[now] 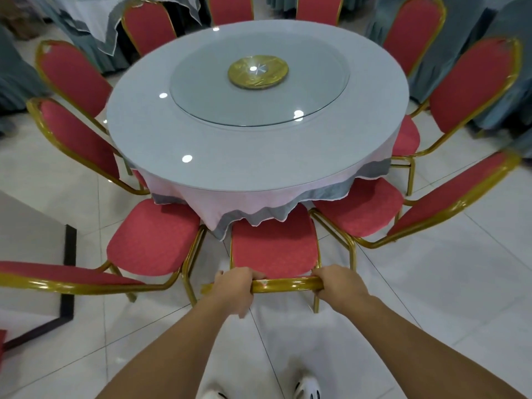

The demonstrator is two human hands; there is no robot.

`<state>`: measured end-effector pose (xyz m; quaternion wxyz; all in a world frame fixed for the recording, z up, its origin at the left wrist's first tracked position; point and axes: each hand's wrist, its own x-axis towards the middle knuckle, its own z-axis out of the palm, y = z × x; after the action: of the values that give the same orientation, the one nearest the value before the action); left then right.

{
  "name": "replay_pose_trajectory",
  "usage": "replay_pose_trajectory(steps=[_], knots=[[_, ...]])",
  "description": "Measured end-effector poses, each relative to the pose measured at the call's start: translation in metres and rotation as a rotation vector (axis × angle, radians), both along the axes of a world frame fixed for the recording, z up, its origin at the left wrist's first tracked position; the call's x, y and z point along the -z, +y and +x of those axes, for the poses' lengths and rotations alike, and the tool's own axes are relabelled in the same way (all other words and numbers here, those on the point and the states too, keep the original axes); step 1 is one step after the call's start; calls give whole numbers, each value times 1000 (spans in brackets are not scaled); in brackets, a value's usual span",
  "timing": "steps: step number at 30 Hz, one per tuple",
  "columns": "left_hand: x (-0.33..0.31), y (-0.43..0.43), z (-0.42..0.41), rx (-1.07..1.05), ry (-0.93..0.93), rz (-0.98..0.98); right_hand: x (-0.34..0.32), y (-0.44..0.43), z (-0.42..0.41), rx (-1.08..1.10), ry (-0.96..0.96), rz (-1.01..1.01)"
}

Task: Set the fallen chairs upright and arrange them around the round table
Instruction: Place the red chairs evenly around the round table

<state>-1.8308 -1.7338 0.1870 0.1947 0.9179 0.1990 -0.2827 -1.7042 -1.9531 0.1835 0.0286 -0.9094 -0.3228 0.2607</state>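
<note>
A red chair point(273, 246) with a gold frame stands upright in front of me, its seat partly under the cloth of the round table point(218, 145). My left hand point(234, 290) and my right hand point(335, 286) both grip the gold top rail of its backrest. Another red chair point(149, 240) stands to the left of it and one more point(362, 208) to the right. Several more red chairs stand upright all around the table.
A glass turntable point(259, 84) with a gold hub lies on the table top. A white table with a black frame point(66, 269) stands at the left. Cloth-draped tables point(472, 53) fill the background. The floor is white tile.
</note>
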Motion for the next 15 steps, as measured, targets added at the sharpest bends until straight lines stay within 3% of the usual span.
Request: replay_pose_trajectory(steps=[9,15], knots=[[0,13,0,-3,1,-89,6,13,-6,22,-35,-22],[-6,31,-20,39,1,-40,10,25,-32,29,36,16]])
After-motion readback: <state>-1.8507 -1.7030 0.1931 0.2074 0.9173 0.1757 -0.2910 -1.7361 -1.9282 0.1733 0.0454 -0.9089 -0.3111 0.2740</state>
